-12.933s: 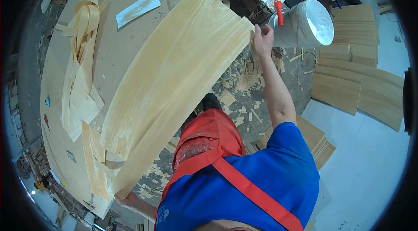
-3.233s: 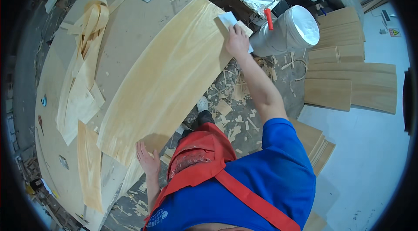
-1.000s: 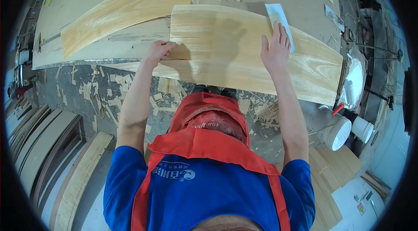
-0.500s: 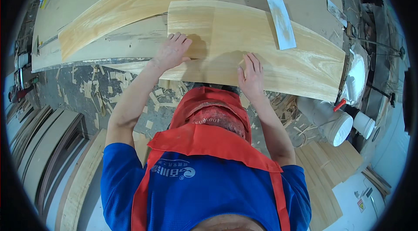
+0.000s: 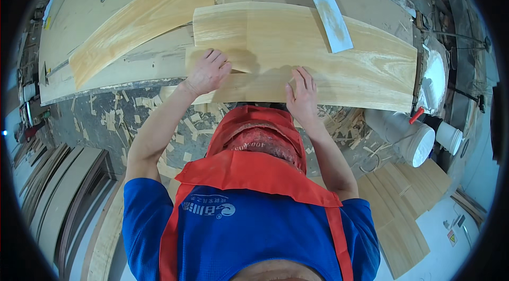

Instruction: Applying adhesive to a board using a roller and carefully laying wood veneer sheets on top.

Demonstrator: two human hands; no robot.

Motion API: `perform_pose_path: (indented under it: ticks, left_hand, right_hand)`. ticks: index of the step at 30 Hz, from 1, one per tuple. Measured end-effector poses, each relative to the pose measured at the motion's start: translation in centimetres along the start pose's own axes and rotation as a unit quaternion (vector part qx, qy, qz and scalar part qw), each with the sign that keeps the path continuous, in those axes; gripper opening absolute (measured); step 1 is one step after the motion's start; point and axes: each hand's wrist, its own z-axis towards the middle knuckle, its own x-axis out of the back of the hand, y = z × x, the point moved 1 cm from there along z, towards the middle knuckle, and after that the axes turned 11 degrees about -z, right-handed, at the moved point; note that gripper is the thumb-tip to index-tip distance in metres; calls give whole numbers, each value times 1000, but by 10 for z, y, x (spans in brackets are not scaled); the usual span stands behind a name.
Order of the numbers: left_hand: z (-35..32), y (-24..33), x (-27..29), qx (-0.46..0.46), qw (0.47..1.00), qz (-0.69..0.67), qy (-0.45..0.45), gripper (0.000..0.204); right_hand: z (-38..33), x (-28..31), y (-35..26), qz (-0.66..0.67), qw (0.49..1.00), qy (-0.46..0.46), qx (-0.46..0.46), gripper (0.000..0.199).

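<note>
A broad wood veneer sheet (image 5: pixel 286 32) lies across the bench before me, with a narrower near veneer strip (image 5: pixel 260 86) along its close side. A dark gap shows between the two beside my left thumb. My left hand (image 5: pixel 210 73) has its fingers curled over the near strip at its left part and seems to pinch it; the fingertips are partly hidden. Farther right, my right hand (image 5: pixel 303 95) lies on the same strip, fingers stretched forward and thumb apart. A pale blue-white stained rectangular piece (image 5: pixel 333 21) rests on the broad sheet.
Another curved veneer sheet (image 5: pixel 148 21) lies at the far left of the bench (image 5: pixel 135 66). Wood scraps (image 5: pixel 114 122) litter the floor. White buckets (image 5: pixel 419 143) stand at the right, below a white bag (image 5: pixel 433 85). Curved boards (image 5: pixel 69 191) are stacked at lower left.
The near strip's left end has shifted right, toward my left hand. My left hand is slightly nearer to me on the veneer. My right hand has barely moved; the view has shifted a little.
</note>
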Motion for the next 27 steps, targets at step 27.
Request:
perform_pose_path:
  ticks: [27]
  left_hand:
    - [51, -26, 9, 253, 958, -112, -72, 20]
  right_hand:
    - [30, -18, 12, -77, 994, 80, 19, 21]
